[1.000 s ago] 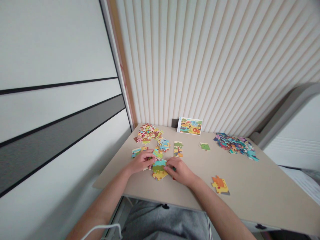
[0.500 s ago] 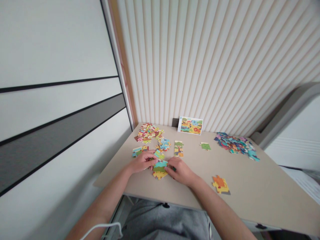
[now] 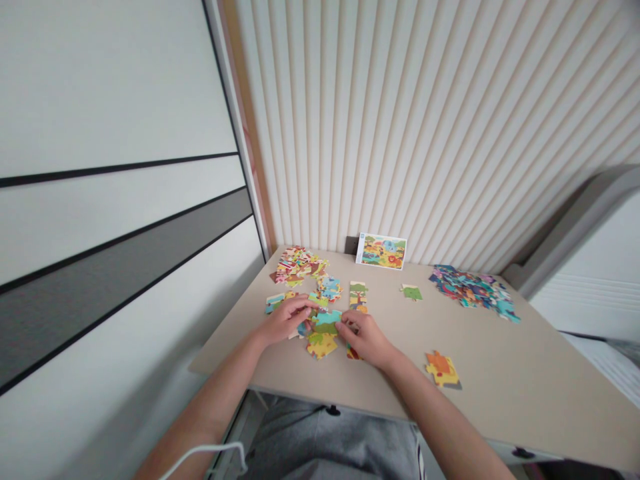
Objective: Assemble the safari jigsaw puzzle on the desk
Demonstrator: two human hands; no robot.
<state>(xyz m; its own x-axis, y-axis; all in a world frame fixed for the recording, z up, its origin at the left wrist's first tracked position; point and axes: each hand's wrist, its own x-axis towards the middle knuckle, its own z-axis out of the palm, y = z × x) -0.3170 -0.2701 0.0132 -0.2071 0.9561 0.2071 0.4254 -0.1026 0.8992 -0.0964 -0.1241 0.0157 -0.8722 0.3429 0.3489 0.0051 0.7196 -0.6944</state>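
Observation:
My left hand is closed, its fingertips on a light green puzzle piece. Between the thumb and fingers of my right hand is the edge of a blue and green puzzle piece. Just below lies a yellow and green puzzle piece on the table; whether it touches the blue and green one I cannot tell. A red and yellow piece shows partly from under my right hand. Other pieces beside my left fingers are partly hidden.
Behind my hands are a joined strip with a tree, blue pieces and a red and yellow pile. A picture card leans at the wall. Rightward lie a green piece, an orange and yellow cluster and a dark pile.
My right hand and the blue and green piece have shifted slightly up and right. More of the yellow and green piece now shows, and a red and yellow piece appears under my right hand.

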